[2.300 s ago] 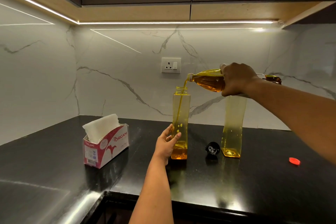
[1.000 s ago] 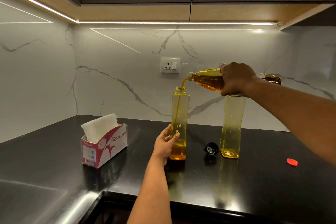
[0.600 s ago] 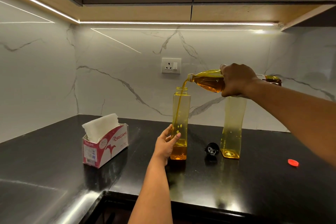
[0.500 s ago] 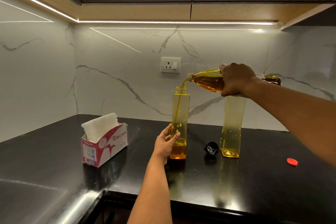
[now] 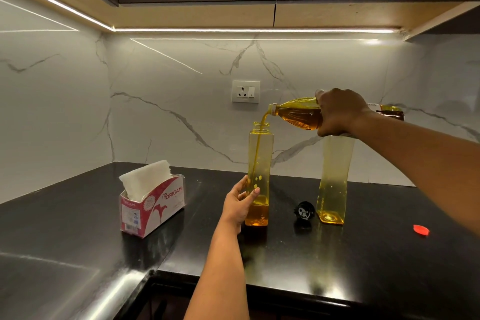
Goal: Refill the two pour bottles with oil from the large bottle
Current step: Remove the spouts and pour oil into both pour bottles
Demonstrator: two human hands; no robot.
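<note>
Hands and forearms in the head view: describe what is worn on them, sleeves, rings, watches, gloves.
Nothing is worn that shows. The left hand and the right hand are bare, without gloves, and no ring shows on the visible fingers. Both forearms are bare to the frame's edge: no sleeve, watch or bracelet in view.

Black glossy counter (image 5: 363,267) carries two tall yellow bottles (image 5: 259,179) (image 5: 333,184). Black lid (image 5: 304,210) between them. Tissue box (image 5: 152,205) at 9 o'clock, red cap (image 5: 421,229) at 3.
</note>
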